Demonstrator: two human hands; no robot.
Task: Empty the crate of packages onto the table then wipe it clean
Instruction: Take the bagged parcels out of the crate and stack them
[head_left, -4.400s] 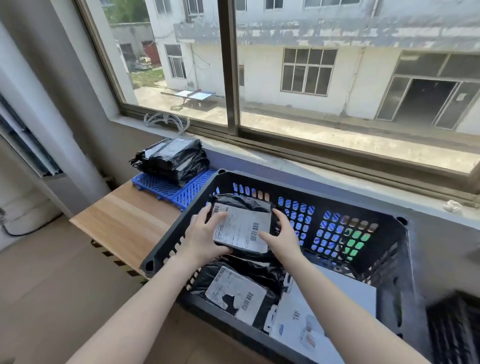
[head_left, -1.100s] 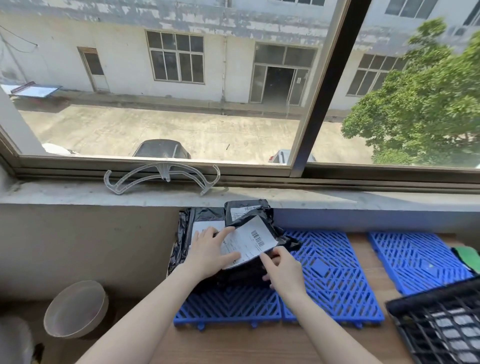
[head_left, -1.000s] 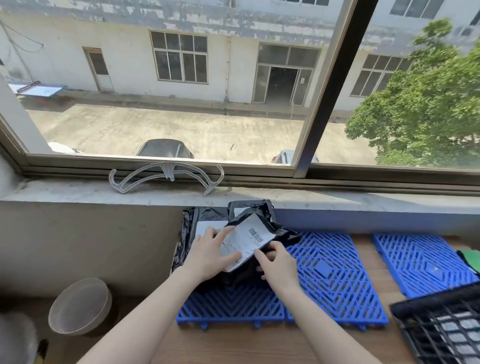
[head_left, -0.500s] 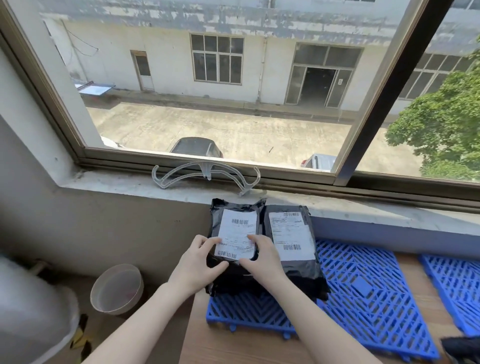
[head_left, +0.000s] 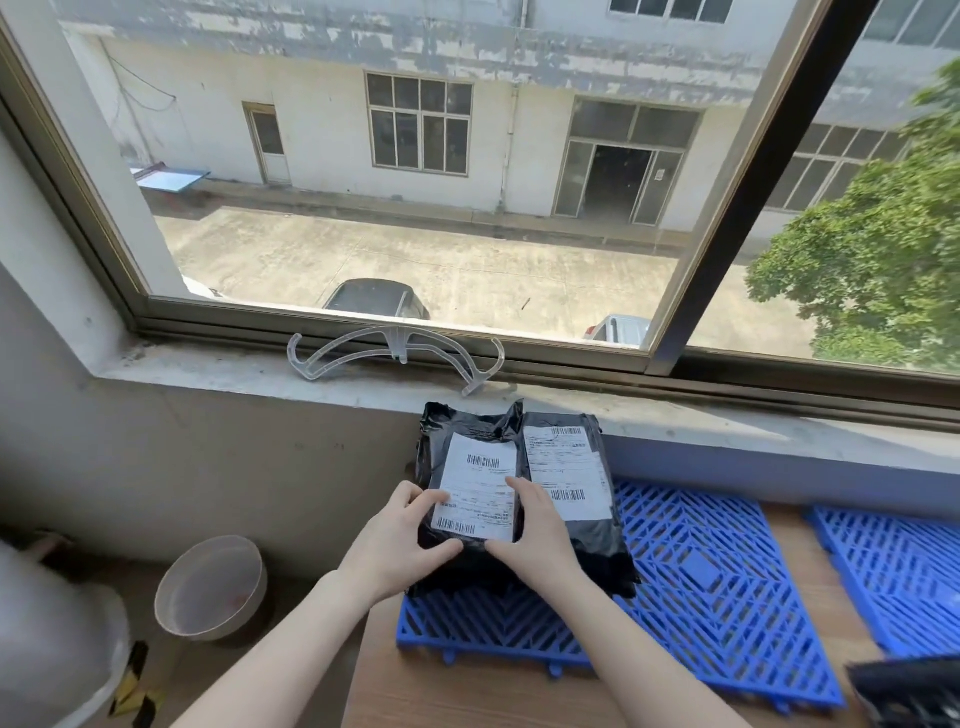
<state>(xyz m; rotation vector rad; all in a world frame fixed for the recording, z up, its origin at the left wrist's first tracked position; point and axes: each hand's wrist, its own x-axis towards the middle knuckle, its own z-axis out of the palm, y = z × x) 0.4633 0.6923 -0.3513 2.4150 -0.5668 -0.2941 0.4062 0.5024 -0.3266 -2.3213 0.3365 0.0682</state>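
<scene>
Two black plastic packages with white shipping labels lie side by side on a stack at the back left of the wooden table (head_left: 467, 696), on a blue plastic grid mat (head_left: 691, 587). Both my hands grip the left package (head_left: 475, 488): my left hand (head_left: 400, 545) holds its near left edge, my right hand (head_left: 535, 535) its near right edge. The right package (head_left: 569, 473) lies flat beside it, untouched. Only a dark corner of the black crate (head_left: 909, 686) shows at the bottom right.
A second blue grid mat (head_left: 893, 577) lies to the right. A clear plastic hanger (head_left: 395, 353) rests on the concrete window sill behind the packages. A round basin (head_left: 210, 592) stands on the floor left of the table, with a white rounded object (head_left: 52, 639) beside it.
I carried a package from the crate over to the stack at the left and laid it flat beside the other labelled package. My view swung left, so the crate slid almost out of frame.
</scene>
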